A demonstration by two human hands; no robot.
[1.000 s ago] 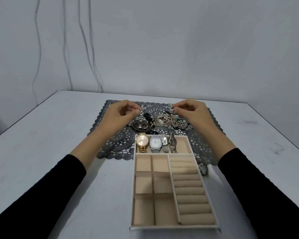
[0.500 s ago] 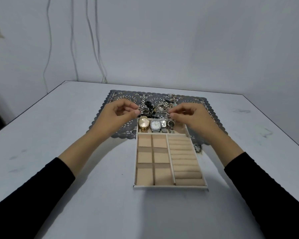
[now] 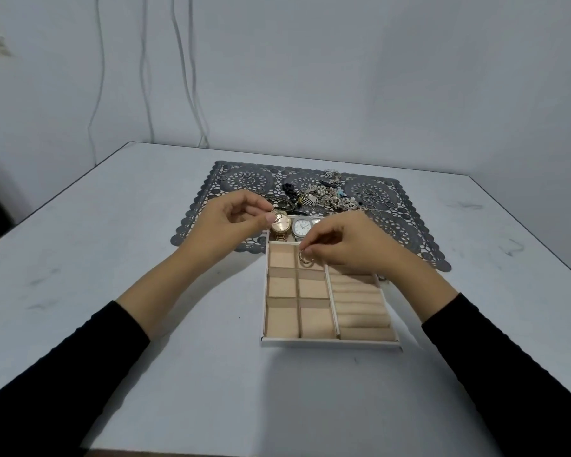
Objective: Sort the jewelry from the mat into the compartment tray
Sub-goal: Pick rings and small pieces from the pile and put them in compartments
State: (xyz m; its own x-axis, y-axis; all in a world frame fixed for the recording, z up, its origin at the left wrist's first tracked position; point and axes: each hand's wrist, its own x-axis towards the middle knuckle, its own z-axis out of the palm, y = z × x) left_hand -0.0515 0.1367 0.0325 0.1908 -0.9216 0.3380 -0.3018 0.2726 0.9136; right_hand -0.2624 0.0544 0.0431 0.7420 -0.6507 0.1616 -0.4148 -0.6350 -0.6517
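Observation:
A beige compartment tray [image 3: 330, 340] lies on the table in front of a dark lace mat [image 3: 244, 183]. Its far row holds a gold watch [image 3: 280, 224] and a silver watch [image 3: 301, 226]. A pile of jewelry [image 3: 327, 196] lies on the mat behind the tray. My right hand [image 3: 353, 245] pinches a small gold earring [image 3: 305, 258] over the tray's upper middle compartment. My left hand [image 3: 231, 222] hovers at the tray's far left corner, thumb and fingers pinching a small piece I cannot make out.
The grey table [image 3: 145, 291] reaches to a wall, with cables [image 3: 192, 94] hanging down behind it. Loose small rings [image 3: 376, 199] lie scattered on the mat's right side. The tray's right column holds padded ring rolls [image 3: 360, 308].
Both hands have drawn back from the jewelry pile toward me. The right hand has come down over the tray with the earring. The camera view has pulled back and tilted.

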